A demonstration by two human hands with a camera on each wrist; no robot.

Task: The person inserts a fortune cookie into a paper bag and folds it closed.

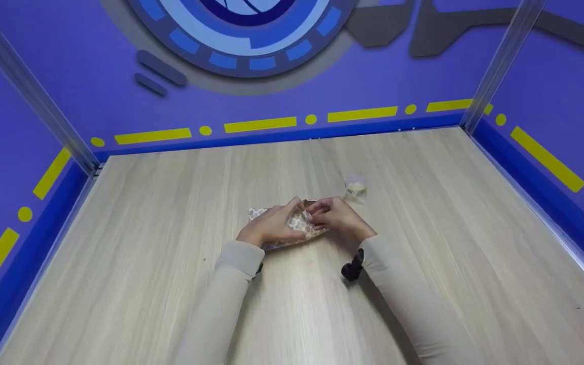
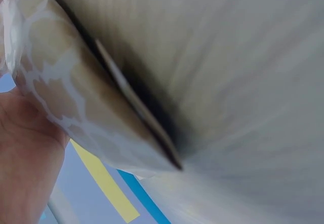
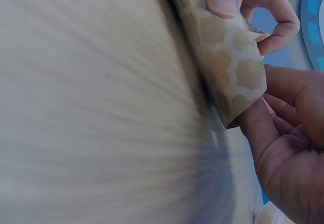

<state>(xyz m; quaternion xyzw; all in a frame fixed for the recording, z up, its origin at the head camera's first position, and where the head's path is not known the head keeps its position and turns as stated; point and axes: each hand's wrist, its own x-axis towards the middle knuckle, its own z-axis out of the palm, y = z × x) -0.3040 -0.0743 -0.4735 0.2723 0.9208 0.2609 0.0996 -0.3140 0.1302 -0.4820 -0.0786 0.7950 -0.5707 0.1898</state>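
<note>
A flat package in wrapping paper (image 1: 299, 225) with tan, giraffe-like spots on white lies on the table in front of me. My left hand (image 1: 278, 223) grips it from the left, thumb along the near side and fingers over the far side. At the package's right end, my right hand (image 1: 340, 218) pinches the paper between bent fingers. The right wrist view shows the right hand's fingers (image 3: 260, 127) tucked against the folded end of the spotted paper (image 3: 223, 46), close to the left thumb. The package's contents are hidden.
Behind the right hand stands a small roll of clear tape (image 1: 356, 187). The pale wooden table (image 1: 170, 274) is bounded by blue-purple panels (image 1: 271, 109) at the back and sides. A black wrist camera (image 1: 353, 266) sits at the right cuff.
</note>
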